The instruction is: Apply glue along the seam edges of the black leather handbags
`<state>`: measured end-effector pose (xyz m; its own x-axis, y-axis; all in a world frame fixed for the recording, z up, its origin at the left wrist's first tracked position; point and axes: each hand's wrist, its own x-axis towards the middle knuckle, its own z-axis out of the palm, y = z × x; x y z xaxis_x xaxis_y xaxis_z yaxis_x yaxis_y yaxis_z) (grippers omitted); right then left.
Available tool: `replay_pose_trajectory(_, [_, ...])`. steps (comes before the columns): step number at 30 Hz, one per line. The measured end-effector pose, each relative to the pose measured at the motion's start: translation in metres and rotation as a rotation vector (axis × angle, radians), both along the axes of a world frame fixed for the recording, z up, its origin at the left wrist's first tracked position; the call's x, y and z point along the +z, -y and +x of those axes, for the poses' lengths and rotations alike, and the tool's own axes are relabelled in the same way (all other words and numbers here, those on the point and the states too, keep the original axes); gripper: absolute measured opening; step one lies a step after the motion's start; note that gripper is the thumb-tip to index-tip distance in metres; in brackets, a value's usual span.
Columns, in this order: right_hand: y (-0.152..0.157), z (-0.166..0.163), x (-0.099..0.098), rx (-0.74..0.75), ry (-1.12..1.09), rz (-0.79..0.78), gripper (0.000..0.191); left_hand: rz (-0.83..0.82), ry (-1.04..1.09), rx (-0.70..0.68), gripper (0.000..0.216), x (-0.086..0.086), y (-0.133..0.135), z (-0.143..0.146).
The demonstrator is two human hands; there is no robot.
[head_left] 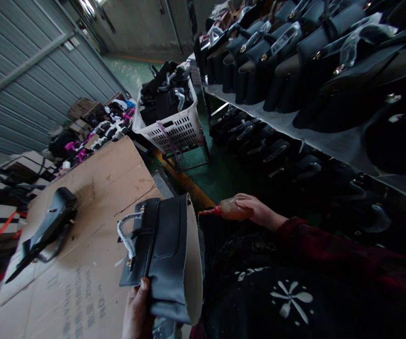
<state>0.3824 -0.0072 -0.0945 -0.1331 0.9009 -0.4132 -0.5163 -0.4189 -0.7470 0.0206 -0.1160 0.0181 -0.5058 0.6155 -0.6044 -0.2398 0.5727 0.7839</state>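
Note:
My left hand (138, 301) grips the lower edge of a black handbag (169, 240), thumb on top and the other fingers hidden beneath. The bag lies on its side, its pale lining edge facing me, and its handle (127, 240) is wrapped in clear plastic. My right hand (257, 209) is closed round a squeeze bottle (234, 208) of amber liquid. The bottle's red nozzle points left, close to the bag's edge; whether it touches cannot be made out. A second black bag (52, 221) lies on the cardboard to the left.
Printed cardboard (111, 183) covers the work surface. Beyond it stands a white plastic basket (171, 129) heaped with black bags. A rack shelf (252, 110) on the right holds rows of black bags, with more below. Piled material (97, 132) lies along the metal wall.

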Motion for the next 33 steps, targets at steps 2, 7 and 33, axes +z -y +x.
replay_pose_trajectory(2, [-0.004, -0.002, 0.002, -0.003, 0.000, 0.016, 0.030, -0.010, 0.000, 0.001, 0.062, 0.001, 0.000, 0.002])
replay_pose_trajectory(7, [-0.016, -0.009, 0.000, -0.008, 0.022, 0.000, 0.035, -0.012, -0.006, -0.002, 0.061, 0.001, 0.001, 0.002])
replay_pose_trajectory(33, [-0.013, -0.014, -0.012, 0.059, -0.032, -0.048, 0.031, 0.025, -0.033, -0.010, 0.053, -0.001, 0.000, 0.002])
